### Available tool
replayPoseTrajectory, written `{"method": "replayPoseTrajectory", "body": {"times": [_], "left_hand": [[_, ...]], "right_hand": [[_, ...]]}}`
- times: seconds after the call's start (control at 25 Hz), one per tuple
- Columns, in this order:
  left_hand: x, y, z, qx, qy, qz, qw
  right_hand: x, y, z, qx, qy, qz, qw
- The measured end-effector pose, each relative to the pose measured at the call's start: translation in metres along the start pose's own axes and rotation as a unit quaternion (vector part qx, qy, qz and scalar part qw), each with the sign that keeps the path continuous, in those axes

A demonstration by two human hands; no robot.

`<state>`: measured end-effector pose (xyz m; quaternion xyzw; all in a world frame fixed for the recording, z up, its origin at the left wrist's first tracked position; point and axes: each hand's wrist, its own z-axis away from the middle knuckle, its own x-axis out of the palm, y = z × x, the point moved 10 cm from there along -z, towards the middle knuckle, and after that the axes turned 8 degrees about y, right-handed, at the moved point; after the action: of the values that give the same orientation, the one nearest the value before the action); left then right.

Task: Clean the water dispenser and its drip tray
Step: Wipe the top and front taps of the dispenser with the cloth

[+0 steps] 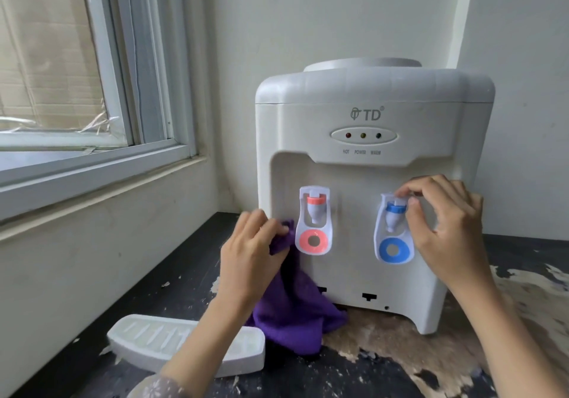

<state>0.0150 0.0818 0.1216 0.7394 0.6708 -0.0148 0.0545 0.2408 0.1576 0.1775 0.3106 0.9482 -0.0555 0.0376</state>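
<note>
A white tabletop water dispenser (369, 114) stands against the wall, with a pink tap (314, 222) on the left and a blue tap (393, 228) on the right. My left hand (249, 253) grips a purple cloth (295, 302) beside the pink tap; the cloth hangs down to the table. My right hand (446, 222) pinches the top of the blue tap between thumb and fingers. The white drip tray (147, 336) lies off the dispenser on the table at the lower left, partly hidden by my left forearm.
The table (431, 367) is dark with worn, peeling pale patches. A window (77, 90) and its sill run along the left wall. The dispenser sits in the corner, close to the back wall.
</note>
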Motion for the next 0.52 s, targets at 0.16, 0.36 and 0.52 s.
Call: {"method": "replayPoseTrajectory", "body": {"times": [0.16,0.36,0.52], "left_hand": [[-0.023,-0.006,-0.072,-0.036,0.113,0.062,0.991],[-0.002,-0.027,-0.06,-0.181,0.105,0.083,0.974],[0.01,-0.026,-0.014,-0.148,0.019,0.03,0.988]], "right_hand": [[0.001,0.001,0.001,0.006,0.0,0.003,1.0],[0.002,0.002,0.001,-0.008,-0.002,0.0,1.0],[0.002,0.001,0.003,-0.015,0.0,-0.001,1.0]]}}
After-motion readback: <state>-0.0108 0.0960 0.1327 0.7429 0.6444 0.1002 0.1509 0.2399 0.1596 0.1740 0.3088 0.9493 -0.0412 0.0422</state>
